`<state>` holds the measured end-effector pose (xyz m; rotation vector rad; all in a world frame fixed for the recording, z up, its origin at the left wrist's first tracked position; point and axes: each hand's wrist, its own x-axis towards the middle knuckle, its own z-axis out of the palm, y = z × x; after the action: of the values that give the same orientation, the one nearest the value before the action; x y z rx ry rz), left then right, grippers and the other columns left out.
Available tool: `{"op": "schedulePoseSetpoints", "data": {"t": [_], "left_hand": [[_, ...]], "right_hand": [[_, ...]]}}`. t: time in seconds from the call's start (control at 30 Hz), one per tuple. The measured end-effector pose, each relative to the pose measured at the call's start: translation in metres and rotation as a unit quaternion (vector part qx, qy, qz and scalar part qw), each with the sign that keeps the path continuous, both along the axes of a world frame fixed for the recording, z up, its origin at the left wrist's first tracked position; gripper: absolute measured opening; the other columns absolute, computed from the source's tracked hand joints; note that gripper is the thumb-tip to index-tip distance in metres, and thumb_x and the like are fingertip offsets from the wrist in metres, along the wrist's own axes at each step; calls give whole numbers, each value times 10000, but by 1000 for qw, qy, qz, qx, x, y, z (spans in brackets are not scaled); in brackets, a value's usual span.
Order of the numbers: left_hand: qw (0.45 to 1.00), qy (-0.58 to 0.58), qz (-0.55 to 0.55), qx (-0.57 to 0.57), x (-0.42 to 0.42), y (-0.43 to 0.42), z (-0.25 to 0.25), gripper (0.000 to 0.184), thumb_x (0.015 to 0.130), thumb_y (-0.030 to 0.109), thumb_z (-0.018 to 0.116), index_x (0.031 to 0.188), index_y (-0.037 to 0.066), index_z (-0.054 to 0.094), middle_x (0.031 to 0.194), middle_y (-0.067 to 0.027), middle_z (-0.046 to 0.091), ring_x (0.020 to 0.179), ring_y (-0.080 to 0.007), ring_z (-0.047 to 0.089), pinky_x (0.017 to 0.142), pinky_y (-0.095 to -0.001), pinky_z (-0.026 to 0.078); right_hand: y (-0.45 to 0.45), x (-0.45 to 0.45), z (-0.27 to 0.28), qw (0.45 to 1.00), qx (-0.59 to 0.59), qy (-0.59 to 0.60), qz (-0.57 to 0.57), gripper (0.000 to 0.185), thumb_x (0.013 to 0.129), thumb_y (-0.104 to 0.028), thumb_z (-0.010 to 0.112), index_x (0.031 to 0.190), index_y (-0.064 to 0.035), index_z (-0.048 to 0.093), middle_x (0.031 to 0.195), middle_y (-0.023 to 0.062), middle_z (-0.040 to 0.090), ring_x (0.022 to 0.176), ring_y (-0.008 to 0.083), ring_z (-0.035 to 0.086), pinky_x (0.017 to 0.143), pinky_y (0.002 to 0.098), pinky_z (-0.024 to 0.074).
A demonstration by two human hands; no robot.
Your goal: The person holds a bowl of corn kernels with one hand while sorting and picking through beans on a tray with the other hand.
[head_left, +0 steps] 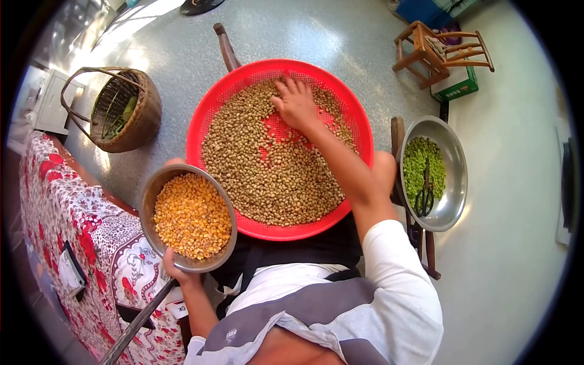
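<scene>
A large round red sieve tray [362, 131] rests at the person's lap and holds a layer of brownish-green beans [243, 134]. My right hand [296, 104] lies on the beans near the far side of the tray, fingers spread, with bare red mesh showing beside it. At the lower left, my left hand [176, 266] grips the near rim of a metal bowl [148, 226], its thumb on the outside and the other fingers hidden beneath. Orange-yellow corn kernels [193, 216] fill much of that bowl, which is beside the tray's left edge.
A woven basket [149, 115] with green leaves stands on the floor at left. At right, a steel basin [455, 188] holds chopped greens [420, 164] and black scissors [424, 198]. A small wooden chair [420, 56] is at upper right; a floral-covered table [79, 243] is at left.
</scene>
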<state>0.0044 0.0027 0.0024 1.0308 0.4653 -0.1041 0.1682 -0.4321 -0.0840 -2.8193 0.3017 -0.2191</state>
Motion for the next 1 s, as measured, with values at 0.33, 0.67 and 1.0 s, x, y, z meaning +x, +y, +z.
{"op": "schedulePoseSetpoints", "data": {"t": [0.33,0.67,1.0], "left_hand": [[1000,-1,1,-4,-1,-4,3,717,857,369,442,1438,-41,352,1433,-208,443,1302,-343,465,1101,-452,377],[1000,-7,-8,-24,0,2,-2,698,857,356,448,1429,-34,361,1417,-199,453,1288,-335,473,1100,-445,374],[1000,-6,-21,-20,-1,8,-6,703,865,348,436,1443,-41,343,1433,-210,442,1309,-341,463,1114,-446,368]], "right_hand": [[101,-75,30,943,-6,9,333,580,1020,-521,328,1491,-187,382,1586,105,281,1493,305,163,1218,483,65],[42,-181,45,940,6,86,330,586,970,-488,472,1479,-204,414,1581,86,293,1475,319,203,1193,510,147],[29,-185,60,957,114,4,266,348,942,-289,588,1262,-155,605,1454,116,454,1371,337,363,1138,502,261]]}}
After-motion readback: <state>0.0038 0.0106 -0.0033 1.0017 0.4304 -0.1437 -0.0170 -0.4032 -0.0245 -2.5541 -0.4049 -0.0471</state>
